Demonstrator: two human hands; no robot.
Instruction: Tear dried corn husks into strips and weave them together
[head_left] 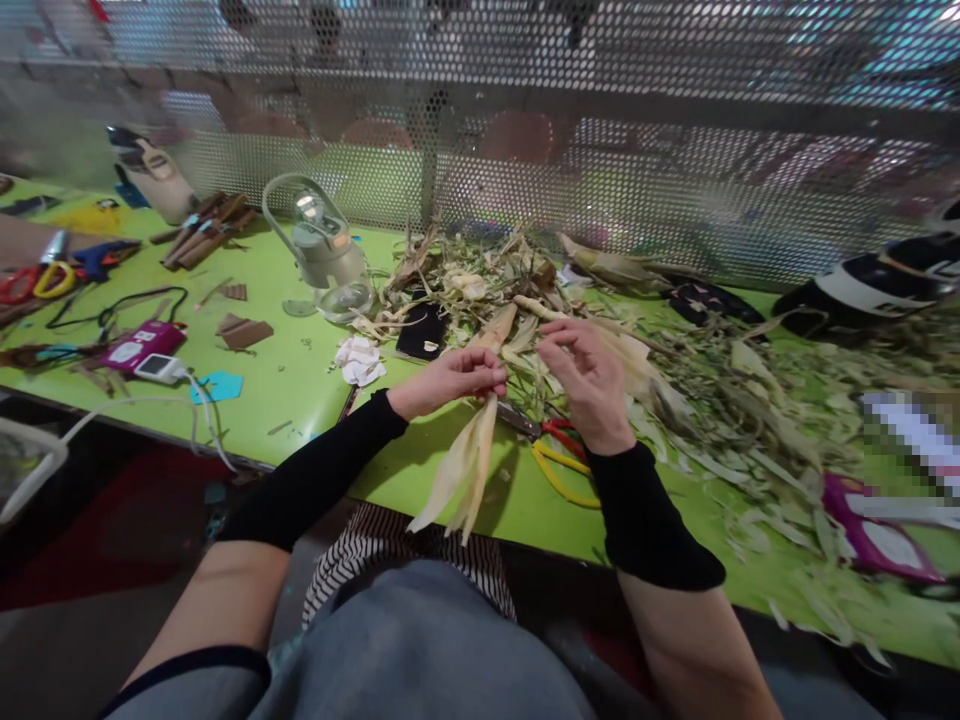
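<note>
My left hand [461, 382] is closed in a pinch around a pale corn husk [463, 462]. Long husk leaves hang below the fingers over the table's front edge, and a tan part sticks up behind them. Just to the right, my right hand [589, 385] is raised with bent fingers and the thumb close to the index finger. Whatever it may pinch is too small to make out. Scissors [561, 470] with yellow and red handles lie on the green table below it, blades pointing toward the left hand. Behind both hands spreads a heap of dried husks [469, 280].
A black phone [421, 325], a crumpled tissue [359, 360] and a clear-based bottle with a handle [326, 255] stand or lie left of the heap. Husk shreds [780, 420] cover the right side. A dark bottle [855, 290] lies there. A perforated metal screen [600, 170] closes the back.
</note>
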